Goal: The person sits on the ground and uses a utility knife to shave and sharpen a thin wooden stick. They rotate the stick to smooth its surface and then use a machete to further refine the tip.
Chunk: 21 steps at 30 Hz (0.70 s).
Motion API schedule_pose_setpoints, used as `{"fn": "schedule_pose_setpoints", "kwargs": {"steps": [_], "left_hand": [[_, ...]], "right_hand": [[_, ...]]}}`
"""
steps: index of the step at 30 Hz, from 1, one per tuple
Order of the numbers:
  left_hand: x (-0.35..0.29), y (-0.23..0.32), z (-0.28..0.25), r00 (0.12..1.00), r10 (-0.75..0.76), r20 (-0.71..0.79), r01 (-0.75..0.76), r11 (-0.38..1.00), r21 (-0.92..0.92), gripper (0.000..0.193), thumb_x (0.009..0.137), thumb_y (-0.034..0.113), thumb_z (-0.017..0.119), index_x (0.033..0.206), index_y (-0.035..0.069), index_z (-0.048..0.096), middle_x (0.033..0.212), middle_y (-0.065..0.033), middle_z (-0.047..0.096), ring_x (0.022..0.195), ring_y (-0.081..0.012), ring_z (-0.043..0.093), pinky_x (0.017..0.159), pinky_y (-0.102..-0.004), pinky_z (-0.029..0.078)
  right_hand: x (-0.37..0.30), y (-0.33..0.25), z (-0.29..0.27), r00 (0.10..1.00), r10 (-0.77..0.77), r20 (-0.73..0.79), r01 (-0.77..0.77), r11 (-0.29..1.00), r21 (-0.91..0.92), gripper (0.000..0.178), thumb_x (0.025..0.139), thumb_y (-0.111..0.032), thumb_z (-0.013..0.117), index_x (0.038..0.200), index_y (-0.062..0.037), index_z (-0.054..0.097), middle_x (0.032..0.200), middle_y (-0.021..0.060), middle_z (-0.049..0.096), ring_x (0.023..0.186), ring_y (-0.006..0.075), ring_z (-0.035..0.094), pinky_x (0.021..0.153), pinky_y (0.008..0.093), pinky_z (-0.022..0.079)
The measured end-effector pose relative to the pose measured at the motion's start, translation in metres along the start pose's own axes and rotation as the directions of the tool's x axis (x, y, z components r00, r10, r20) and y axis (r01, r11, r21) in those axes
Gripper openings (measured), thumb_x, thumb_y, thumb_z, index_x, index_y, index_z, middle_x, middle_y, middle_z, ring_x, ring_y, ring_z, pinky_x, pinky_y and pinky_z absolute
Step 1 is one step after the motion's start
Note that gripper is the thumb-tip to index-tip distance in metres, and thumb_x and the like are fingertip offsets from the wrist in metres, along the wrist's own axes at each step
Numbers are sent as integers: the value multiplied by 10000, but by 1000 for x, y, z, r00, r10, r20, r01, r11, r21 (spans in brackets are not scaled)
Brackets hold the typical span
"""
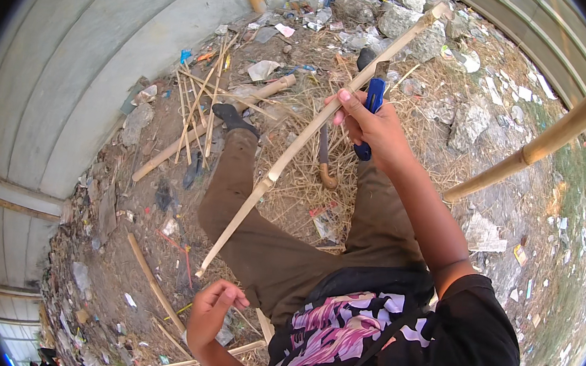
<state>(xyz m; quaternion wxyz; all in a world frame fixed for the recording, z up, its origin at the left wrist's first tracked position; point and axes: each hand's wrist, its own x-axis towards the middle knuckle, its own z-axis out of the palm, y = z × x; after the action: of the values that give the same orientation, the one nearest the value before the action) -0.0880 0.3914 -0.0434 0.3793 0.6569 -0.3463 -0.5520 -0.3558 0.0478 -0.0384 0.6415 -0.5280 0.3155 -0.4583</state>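
A long split bamboo strip [305,138] slants across the view, from the rocks at the far right down toward my left side. My right hand [377,131] grips it at mid-length between thumb and fingers. The same hand holds a blue utility knife [375,95], its blade pointing away from me beside the strip. My left hand [211,314] hovers just below the strip's near end, apart from it. Its fingers are loosely curled, the thumb is raised, and nothing shows in it. Between my feet lies a knife with a curved wooden handle [328,177], among shavings.
Thin bamboo sticks [201,105] lie across a thick bamboo pole [167,158] near my left foot. More bamboo pieces [154,283] rest at the lower left. A bamboo post [532,152] slants at right. Rocks [409,27] and litter lie beyond; a grey panel wall [99,55] stands left.
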Motion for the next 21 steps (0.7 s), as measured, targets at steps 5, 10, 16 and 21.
{"fn": "schedule_pose_setpoints", "kwargs": {"steps": [5,10,16,21], "left_hand": [[39,106,42,610,778,-149,-473,508,720,329,916,217,756,1126,-10,642,1065,-131,683,1039,-191,631,920,-330,477],[115,119,45,831,555,38,-526,762,378,353,1039,291,616,1149,-45,627,938,-99,697,874,-178,682,805,-335,544],[134,99,72,872,488,43,-489,872,25,389,1114,294,444,1042,-44,622,801,-122,698,747,-159,720,571,-259,558],[150,94,75,831,501,-242,-520,854,-15,448,1119,354,404,1045,-38,608,886,-173,721,834,-228,753,632,-292,611]], "right_hand": [[-11,-24,20,984,-100,147,102,995,-4,415,1083,-350,528,1149,14,717,734,-17,630,491,16,368,467,205,306],[-17,-45,43,962,-193,195,172,978,122,452,1102,-354,474,1210,31,686,733,-10,616,490,16,359,472,200,305],[-13,-31,44,986,-156,-57,166,955,246,414,1093,-333,495,1093,28,698,702,10,611,471,37,380,459,218,309],[-29,21,41,987,-79,-142,102,981,163,388,1083,-277,504,923,20,694,656,7,582,460,48,390,450,224,304]]}}
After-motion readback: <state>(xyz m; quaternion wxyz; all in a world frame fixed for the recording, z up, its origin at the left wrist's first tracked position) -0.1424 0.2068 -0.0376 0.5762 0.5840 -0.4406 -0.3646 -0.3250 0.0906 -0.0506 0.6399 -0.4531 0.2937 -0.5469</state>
